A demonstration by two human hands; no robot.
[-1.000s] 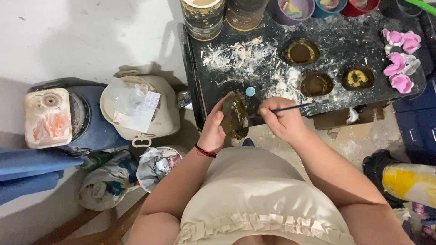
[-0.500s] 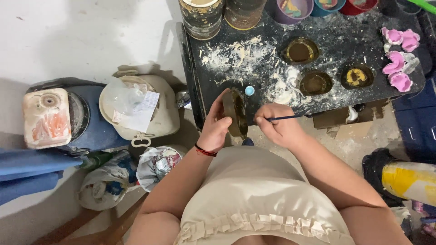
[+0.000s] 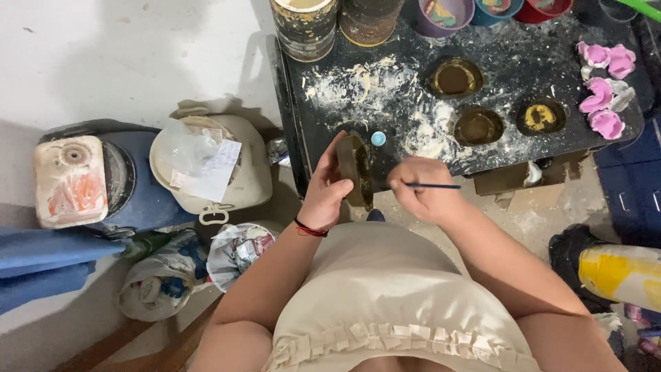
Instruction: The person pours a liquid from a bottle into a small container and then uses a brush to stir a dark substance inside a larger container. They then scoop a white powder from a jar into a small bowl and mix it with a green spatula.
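I take the black counter (image 3: pixel 330 148) as my landmark, its top dusted with white powder. At its near edge, just off the front lip, my left hand (image 3: pixel 329 189) grips a small round mould (image 3: pixel 354 171), dark and brownish, tipped on edge so its open face turns toward my right. The thumb sits on one side of the rim and the fingers wrap the back; the hand is closed around it. My right hand (image 3: pixel 421 189), just right of the mould and also at the counter's near edge, is pinched narrow on a thin paintbrush (image 3: pixel 434 186), whose handle points right.

I judge the mould light and stiff, likely a shallow rigid cup, and its inside may be wet or greasy, so the rim and outer wall are the places to hold. The brush is feather-light and slim; a fingertip pinch near the middle suits it.

On the counter beyond the mould lies a small blue cap (image 3: pixel 378 138). Farther back sit three similar round moulds (image 3: pixel 478 126), and at the far right corner a cluster of pink flower shapes (image 3: pixel 603 89), which look fragile.
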